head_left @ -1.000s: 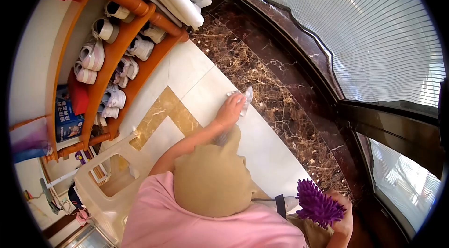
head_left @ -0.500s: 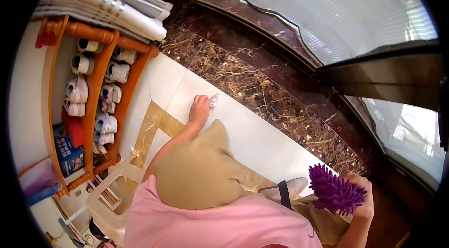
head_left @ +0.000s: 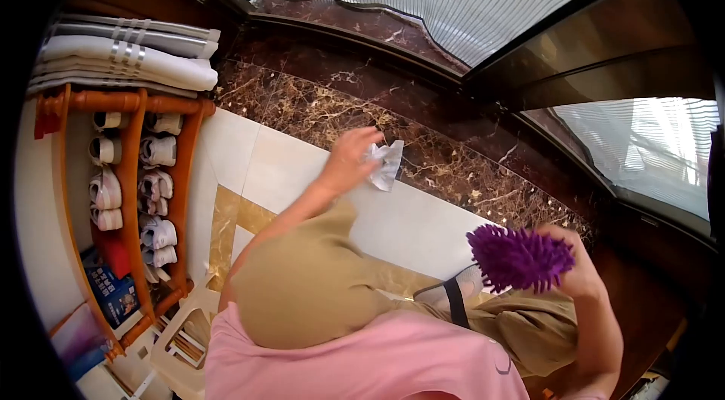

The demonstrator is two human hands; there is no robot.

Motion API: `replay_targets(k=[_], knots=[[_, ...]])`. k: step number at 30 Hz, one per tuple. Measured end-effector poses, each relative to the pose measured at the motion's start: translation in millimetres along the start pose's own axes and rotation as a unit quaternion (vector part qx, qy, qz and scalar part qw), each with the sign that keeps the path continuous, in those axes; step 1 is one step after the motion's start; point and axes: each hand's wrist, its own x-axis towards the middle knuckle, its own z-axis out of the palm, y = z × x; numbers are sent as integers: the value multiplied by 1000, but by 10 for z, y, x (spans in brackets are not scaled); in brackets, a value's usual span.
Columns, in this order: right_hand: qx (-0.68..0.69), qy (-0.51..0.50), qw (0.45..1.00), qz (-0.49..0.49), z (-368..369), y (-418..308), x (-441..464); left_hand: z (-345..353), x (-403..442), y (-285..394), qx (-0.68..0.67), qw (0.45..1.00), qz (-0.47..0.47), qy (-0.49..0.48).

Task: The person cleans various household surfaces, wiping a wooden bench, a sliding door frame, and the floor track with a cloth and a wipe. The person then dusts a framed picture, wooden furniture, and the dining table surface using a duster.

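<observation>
My left hand (head_left: 349, 164) is closed on a crumpled silvery-white sheet (head_left: 387, 166), paper or thin plastic; I cannot tell which. The sheet hangs from the fingers in front of the seam between white tile and brown marble. On the other side, my right hand (head_left: 575, 264) grips a purple duster (head_left: 521, 258) with thick chenille strands. Its handle is hidden inside the fist. The duster is above my right knee, close to a grey slipper (head_left: 468, 283) with a black strap.
An orange wooden shoe rack (head_left: 137, 196) with several pairs of shoes stands at left, folded white and grey fabric (head_left: 128, 56) on top. A beige plastic stool (head_left: 170, 340) is beside me. Ahead, a brown marble threshold (head_left: 325, 109) runs below a dark-framed glass door (head_left: 464, 72).
My left hand has risen from the white tile toward the marble, and the sheet now hangs more spread out. The duster stays in my right hand. The view has shifted.
</observation>
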Motion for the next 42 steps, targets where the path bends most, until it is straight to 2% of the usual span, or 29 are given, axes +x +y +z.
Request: replay_targets(k=[1, 2, 3, 5, 6, 8, 9, 10, 12, 13, 14, 16, 17, 18, 21, 24, 26, 28, 30, 32, 34, 38, 40, 42], knots=[[12, 9, 1000, 3, 22, -72, 123, -251, 93, 10, -170, 978, -106, -52], [24, 17, 1000, 6, 86, -169, 286, -479, 171, 89, -332, 914, -208, -102], [6, 10, 1000, 1, 129, -229, 468, -677, 231, 221, -332, 914, -209, -105], [11, -12, 999, -40, 302, -297, 886, -1056, 328, 481, -513, 828, -155, -167], [35, -28, 996, -76, 440, -296, 1112, -1156, 341, 597, -513, 827, -155, -169], [133, -89, 984, -73, 709, -330, 1519, -1285, 347, 824, -570, 805, -96, -131], [105, -107, 983, -104, 867, -377, 1673, -1363, 361, 893, -585, 792, -129, -116], [77, -124, 980, -135, 981, -420, 1802, -1322, 304, 765, -464, 877, -122, -33], [33, -186, 979, -79, 1017, -468, 1997, -1252, 115, 329, -426, 886, -175, 47], [161, -168, 965, -122, 1118, -341, 2165, -1271, 38, 207, -461, 857, -206, 104], [176, -142, 970, -89, 1137, -251, 2278, -1292, -39, 107, -494, 822, -235, 161], [-76, -10, 984, -159, 1286, 217, 2597, -1330, -212, -10, -651, 673, -253, 243], [-240, 51, 940, -237, 1470, 683, 2810, -1345, -246, -65, -694, 612, -265, 269], [-398, 106, 859, -305, 1635, 1127, 2938, -1278, -360, -215, -708, 598, -268, 262], [-460, 49, 847, -262, 1666, 1694, 2906, -1225, -368, -210, -702, 597, -283, 266], [-449, 7, 857, -252, 1279, 2007, 2688, -1274, -318, -157, -704, 616, -262, 239], [-482, -36, 855, -187, 813, 1971, 2413, -1296, -296, -188, -712, 610, -260, 229], [-479, -20, 864, -154, 295, 2151, 2174, -1319, -235, -178, -717, 607, -257, 228], [-562, -26, 826, -44, -287, 2233, 1808, -1312, -114, -150, -713, 605, -261, 239], [-592, -33, 805, 21, -898, 2369, 1324, -1306, -49, -127, -701, 614, -279, 233], [-559, -5, 826, 71, -1359, 2335, 804, -1308, -35, -136, -691, 628, -288, 214], [-472, 160, 866, 42, -1612, 2095, -87, -1414, 204, 2, -633, 707, -286, 134], [-390, 241, 888, 35, -1632, 2341, -320, -1457, 456, 172, -611, 745, -253, 88], [-366, 308, 878, 9, -1537, 2708, -378, -1520, 716, 435, -586, 773, -242, 25]])
